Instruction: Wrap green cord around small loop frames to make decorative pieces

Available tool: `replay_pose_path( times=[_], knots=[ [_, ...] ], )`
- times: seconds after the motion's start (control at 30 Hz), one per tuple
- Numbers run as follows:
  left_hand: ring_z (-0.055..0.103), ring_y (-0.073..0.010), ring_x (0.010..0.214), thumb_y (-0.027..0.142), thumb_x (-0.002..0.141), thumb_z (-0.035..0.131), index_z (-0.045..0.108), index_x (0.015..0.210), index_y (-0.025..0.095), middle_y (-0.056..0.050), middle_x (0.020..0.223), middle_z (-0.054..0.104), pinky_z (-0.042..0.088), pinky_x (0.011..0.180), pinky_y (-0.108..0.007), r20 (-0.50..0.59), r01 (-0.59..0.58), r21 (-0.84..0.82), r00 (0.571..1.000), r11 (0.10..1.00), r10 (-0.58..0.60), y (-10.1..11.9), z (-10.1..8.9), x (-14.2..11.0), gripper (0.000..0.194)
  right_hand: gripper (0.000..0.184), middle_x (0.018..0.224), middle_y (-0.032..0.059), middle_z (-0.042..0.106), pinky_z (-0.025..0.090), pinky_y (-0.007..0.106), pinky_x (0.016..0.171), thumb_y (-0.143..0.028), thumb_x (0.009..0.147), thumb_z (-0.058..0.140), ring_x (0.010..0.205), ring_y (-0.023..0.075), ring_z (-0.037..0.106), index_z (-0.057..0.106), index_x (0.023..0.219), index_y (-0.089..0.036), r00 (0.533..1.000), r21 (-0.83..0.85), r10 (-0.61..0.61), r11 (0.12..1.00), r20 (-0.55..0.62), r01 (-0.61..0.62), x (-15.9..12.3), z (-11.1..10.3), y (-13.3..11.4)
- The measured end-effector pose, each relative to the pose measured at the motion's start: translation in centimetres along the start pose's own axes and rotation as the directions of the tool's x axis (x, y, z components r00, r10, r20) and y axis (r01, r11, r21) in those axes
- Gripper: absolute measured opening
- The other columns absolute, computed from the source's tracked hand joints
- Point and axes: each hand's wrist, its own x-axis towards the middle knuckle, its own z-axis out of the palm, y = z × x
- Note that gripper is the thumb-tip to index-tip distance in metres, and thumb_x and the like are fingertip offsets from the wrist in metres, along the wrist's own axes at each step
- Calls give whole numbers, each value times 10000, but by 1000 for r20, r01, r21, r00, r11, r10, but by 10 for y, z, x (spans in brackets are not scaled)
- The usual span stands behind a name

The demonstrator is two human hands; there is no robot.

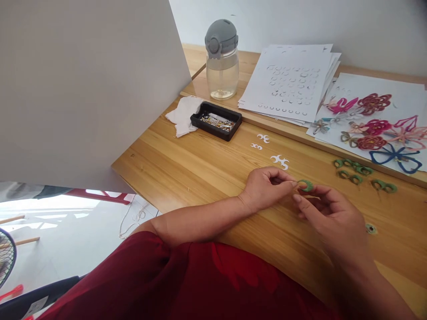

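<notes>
So you've got one green ring [305, 186] up over the desk [187, 169], its left end pinched between your left hand's [267, 189] thumb and finger. Your right hand [328, 213] is loosely curled, thumb and index a bit apart, index tip against the ring's right side. To the right I count about seven green loops [356, 179], some overlapping, plus one eye-shaped piece [371, 228] by your right wrist. White crescent cutouts [280, 161] sit in three little groups. One black tray [216, 129] holds loads of tiny beads [215, 120], can't count those; a white tissue [183, 116] is beside it. There's one lidded bottle [222, 66] with clear liquid, one paper stack [283, 80] and some colourful flowers [375, 104] on sheets along the back edge. Bare wood runs from the tray down to your left forearm, reaching the desk's left edge.
</notes>
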Motion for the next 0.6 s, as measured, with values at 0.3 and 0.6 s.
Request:
replay_pose_path(
  times=[0.3,0.6],
  knots=[
    [602,-94,697,203,800,764,703,747,130,-36,790,713,487,670,-217,56,-101,117,994,988,95,-2,-2,-1,109,392,741,11,747,550,239,582,-589,783,858,597,115,633,813,966,-246,999,6,40,999,24,-40,3,-10,11],
    [622,-100,697,239,799,790,701,778,123,-39,775,722,496,675,-225,110,-110,51,989,993,104,-7,-4,1,147,496,696,23,727,475,181,451,-580,492,1007,541,89,599,810,758,-211,974,292,218,929,60,-226,6,1,-4]
  ],
)
